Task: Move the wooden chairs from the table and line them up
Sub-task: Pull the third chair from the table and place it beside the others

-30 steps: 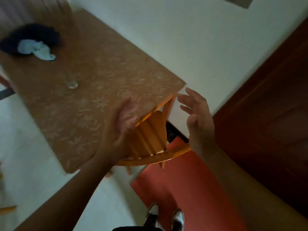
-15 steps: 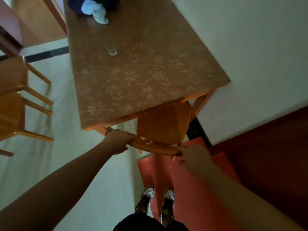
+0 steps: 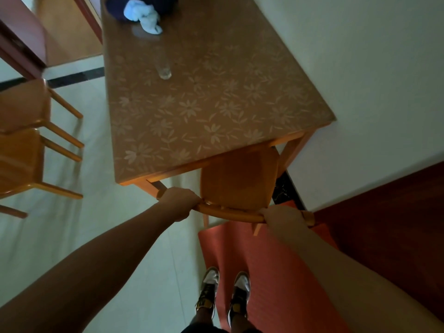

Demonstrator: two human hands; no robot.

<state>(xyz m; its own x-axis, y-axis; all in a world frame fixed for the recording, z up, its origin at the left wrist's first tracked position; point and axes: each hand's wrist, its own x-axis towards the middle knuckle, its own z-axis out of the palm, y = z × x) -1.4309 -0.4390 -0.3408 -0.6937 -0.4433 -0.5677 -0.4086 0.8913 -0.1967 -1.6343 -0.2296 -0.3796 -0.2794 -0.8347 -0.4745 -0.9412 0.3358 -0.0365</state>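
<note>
Gripping the curved top rail of a wooden chair (image 3: 240, 186) with both hands: left hand (image 3: 179, 203) curled tight around the rail's left end, fingers wrapped over the top and knuckles up; right hand (image 3: 284, 216) clamped around the rail near its right end, fingers hidden on the far side. Tucked under the near end of the tabletop (image 3: 204, 99), with the seat partly beneath the edge and the backrest just outside it, between the two near table legs. Planted with the rear legs at the edge of a red mat (image 3: 264, 272), just below the tabletop's near edge. Standing on that mat, a pair of sneakers (image 3: 224, 292), toes pointing toward the tabletop. Resting on the floral tabletop well beyond the chair: a clear drinking glass (image 3: 164, 69) near the middle, and at the far end a pale blue cloth (image 3: 144, 16) lying against a dark bundle (image 3: 115, 8). Parked left of the tabletop, well apart from it on the pale floor, two more wooden chairs (image 3: 21, 135) side by side, legs pointing toward the tabletop.
</note>
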